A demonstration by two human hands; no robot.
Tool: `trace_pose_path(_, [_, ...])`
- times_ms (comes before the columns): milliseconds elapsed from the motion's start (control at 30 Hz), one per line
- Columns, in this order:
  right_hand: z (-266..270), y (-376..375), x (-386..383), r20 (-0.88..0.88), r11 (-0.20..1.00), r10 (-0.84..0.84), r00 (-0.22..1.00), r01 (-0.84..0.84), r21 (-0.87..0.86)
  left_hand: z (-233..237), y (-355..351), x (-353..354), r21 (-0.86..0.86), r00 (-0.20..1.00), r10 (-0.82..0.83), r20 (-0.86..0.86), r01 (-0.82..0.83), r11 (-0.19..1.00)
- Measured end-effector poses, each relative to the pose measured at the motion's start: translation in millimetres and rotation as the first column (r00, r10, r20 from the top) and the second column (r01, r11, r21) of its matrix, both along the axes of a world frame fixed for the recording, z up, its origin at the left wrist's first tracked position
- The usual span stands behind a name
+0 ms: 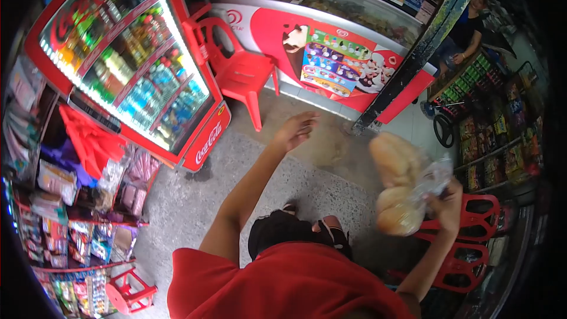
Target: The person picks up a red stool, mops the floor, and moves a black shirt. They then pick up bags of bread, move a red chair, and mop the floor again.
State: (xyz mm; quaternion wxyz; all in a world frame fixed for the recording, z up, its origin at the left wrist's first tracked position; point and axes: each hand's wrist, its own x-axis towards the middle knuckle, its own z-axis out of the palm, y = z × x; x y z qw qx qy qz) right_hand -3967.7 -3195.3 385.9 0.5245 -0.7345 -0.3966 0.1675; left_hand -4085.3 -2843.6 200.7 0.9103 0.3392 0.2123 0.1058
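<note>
Your right hand (447, 205) is clenched on the gathered neck of a clear plastic bag (437, 176), grasping it from its right side. The bag of bread (399, 172) hangs just left of that grip: one pale golden roll lies up and to the left, another directly left and slightly lower, the two touching or nearly so. The upper roll is blurred, so its edge against the plastic is hard to tell.

Your left hand (295, 132) is released, its fingers loosely bent, well apart from the bag and to the upper left of the right-hand grip. It hangs over the grey concrete floor (189, 212). A red plastic chair (243, 71) stands beyond it, up and to the left, in front of a freezer (354, 62) with a printed red and white front. Farther left of this hand, a lit drinks fridge (142, 59) stands tilted in the view, full of bottles.

Close around your right-hand grip, red chair backs (472, 218) show behind and below it. Above and to the right of the grip, racks (490, 136) hold bright packets. Farther above it, past a dark post (416, 53), a person in a dark top (469, 31) shows.
</note>
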Motion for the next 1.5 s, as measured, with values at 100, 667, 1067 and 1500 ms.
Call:
trace_pose_path(100, [0.2,-1.0,84.2,-0.095,0.956,-0.276,0.956,0.284,0.079,-53.1,42.0,6.3,-0.247,0.986,0.142,0.082,-0.118,0.962])
trace_pose_path(667, [-68.2,-29.7,731.6,-0.788,0.799,-0.131,0.602,0.534,0.275,-171.6,69.1,178.7,-0.602,0.598,0.761,-0.254,-0.713,0.360])
trace_pose_path(1067, [-138.9,11.9,1126.0,-0.566,0.783,-0.045,0.823,0.381,0.491,-166.1,98.7,406.9,-0.660,0.781,0.585,-0.218,-0.559,0.502])
trace_pose_path(1500, [-101.7,73.1,1287.0,-0.530,0.922,0.172,0.830,0.053,0.383,-152.9,86.5,555.0,-0.743,0.726,0.685,-0.064,-0.493,0.453])
